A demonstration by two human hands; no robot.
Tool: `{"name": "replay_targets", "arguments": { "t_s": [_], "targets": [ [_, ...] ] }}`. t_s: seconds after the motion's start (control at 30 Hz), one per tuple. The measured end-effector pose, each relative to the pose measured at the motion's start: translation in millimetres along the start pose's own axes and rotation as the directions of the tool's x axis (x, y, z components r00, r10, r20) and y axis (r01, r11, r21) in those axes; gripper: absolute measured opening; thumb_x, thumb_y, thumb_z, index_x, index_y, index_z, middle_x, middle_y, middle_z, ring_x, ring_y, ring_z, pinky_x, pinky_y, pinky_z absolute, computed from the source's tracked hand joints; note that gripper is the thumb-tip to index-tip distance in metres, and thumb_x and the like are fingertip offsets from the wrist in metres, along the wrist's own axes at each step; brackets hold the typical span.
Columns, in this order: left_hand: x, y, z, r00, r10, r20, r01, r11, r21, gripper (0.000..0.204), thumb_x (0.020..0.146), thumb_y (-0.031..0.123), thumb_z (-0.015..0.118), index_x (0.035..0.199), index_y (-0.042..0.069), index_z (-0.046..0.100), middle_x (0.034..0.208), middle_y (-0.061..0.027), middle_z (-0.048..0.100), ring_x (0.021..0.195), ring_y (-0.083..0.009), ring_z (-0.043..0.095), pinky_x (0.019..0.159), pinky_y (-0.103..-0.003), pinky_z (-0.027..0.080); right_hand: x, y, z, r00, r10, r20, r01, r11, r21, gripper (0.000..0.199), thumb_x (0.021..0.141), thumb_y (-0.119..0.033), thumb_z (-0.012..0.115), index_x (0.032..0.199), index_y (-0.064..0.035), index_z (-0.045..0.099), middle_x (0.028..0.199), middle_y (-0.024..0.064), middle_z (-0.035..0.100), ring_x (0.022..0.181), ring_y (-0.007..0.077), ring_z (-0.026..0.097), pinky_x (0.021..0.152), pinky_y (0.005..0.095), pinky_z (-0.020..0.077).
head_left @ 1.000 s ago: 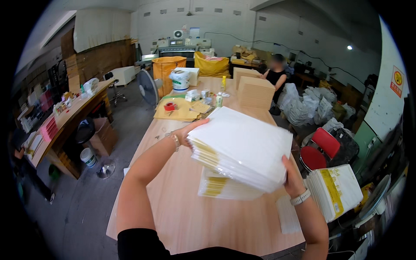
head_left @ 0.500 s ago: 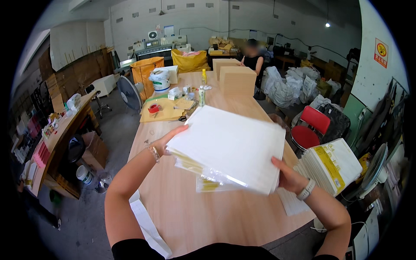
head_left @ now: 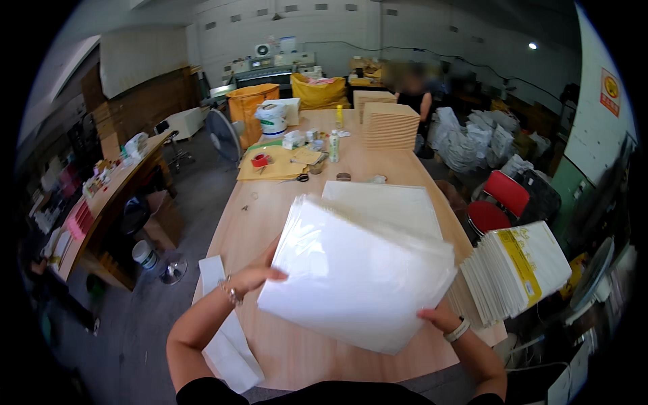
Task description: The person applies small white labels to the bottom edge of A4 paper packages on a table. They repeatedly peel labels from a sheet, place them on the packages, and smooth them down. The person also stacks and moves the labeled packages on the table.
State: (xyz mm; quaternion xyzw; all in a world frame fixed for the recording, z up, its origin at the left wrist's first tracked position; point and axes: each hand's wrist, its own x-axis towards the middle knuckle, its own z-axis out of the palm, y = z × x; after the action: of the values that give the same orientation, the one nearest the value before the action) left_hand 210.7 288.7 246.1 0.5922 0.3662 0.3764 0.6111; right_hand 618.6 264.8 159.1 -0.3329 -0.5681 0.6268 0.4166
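A stack of white sheets in glossy clear plastic [head_left: 358,277] is held tilted above the table between my two hands. My left hand [head_left: 260,273] grips its left edge, thumb on top and the other fingers hidden beneath. At the lower right corner, my right hand [head_left: 442,318] pinches the stack with its thumb on the upper face. Just beyond it, a flat white pack [head_left: 388,200] lies on the wooden table [head_left: 324,368], partly covered by the held stack. A long white paper strip [head_left: 229,331] lies beside my left forearm.
A tall pile of white packs with a yellow band [head_left: 520,263] stands at the right edge. Farther back are scissors [head_left: 297,178], red tape [head_left: 260,160], a bottle [head_left: 334,146] and tan stacked boards [head_left: 391,127]. A red chair [head_left: 499,200] is to the right. Another person [head_left: 414,101] is at the far end.
The held stack has come nearer to me and its upper face has tipped. A flat white pack now shows on the table behind it. The view has shifted left slightly.
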Motion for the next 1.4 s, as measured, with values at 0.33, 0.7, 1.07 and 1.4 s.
{"name": "replay_targets", "arguments": {
  "t_s": [0.33, 0.7, 1.07, 1.4],
  "targets": [
    [-169, -128, 54, 0.974, -0.187, -0.129, 0.217, 0.934, 0.284, 0.116, 0.059, 0.012, 0.074, 0.133, 0.008, -0.015, 0.128, -0.01, 0.032, 0.115, -0.0174, 0.032, 0.095, -0.031, 0.029, -8, 52, -13, 0.843, 0.144, 0.518, 0.044, 0.942, -0.333, 0.074, 0.063, -0.032, 0.075, 0.123, -0.006, 0.042, 0.122, 0.0107, 0.046, 0.111, 0.0222, 0.043, 0.096, 0.0325, 0.0321],
    [-178, -257, 114, 0.989, 0.145, -0.036, -0.104, 0.839, 0.534, 0.074, 0.074, 0.044, 0.057, 0.13, 0.003, 0.031, 0.137, -0.0204, 0.018, 0.127, -0.0405, 0.004, 0.101, -0.053, -0.006, -21, 154, -66, 0.744, 0.159, 0.649, 0.489, 0.532, -0.691, 0.061, 0.068, -0.035, 0.07, 0.115, -0.002, 0.049, 0.116, 0.0132, 0.05, 0.113, 0.0318, 0.039, 0.101, 0.039, 0.0217],
    [-173, -243, 121, 0.973, 0.164, -0.16, -0.035, 0.795, 0.606, 0.08, 0.068, 0.039, 0.064, 0.129, 0.003, 0.026, 0.133, -0.0262, 0.015, 0.124, -0.0422, 0.009, 0.103, -0.046, 0.009, -20, 103, -78, 0.502, 0.858, 0.111, -0.853, 0.471, 0.223, 0.068, 0.075, -0.047, 0.059, 0.126, -0.0078, 0.037, 0.124, 0.0124, 0.042, 0.115, 0.0284, 0.038, 0.094, 0.0476, 0.031],
    [-178, -226, 127, 0.995, -0.032, -0.098, 0.087, 0.774, 0.628, 0.077, 0.066, 0.021, 0.067, 0.128, 0.001, 0.026, 0.129, -0.0251, 0.023, 0.123, -0.0404, 0.018, 0.103, -0.045, 0.02, 46, 52, -3, 0.162, 0.979, 0.128, -0.974, 0.179, -0.142, 0.059, 0.075, -0.052, 0.055, 0.115, -0.0088, 0.05, 0.111, 0.0089, 0.055, 0.1, 0.0199, 0.052, 0.086, 0.0383, 0.0412]
  ]
}}
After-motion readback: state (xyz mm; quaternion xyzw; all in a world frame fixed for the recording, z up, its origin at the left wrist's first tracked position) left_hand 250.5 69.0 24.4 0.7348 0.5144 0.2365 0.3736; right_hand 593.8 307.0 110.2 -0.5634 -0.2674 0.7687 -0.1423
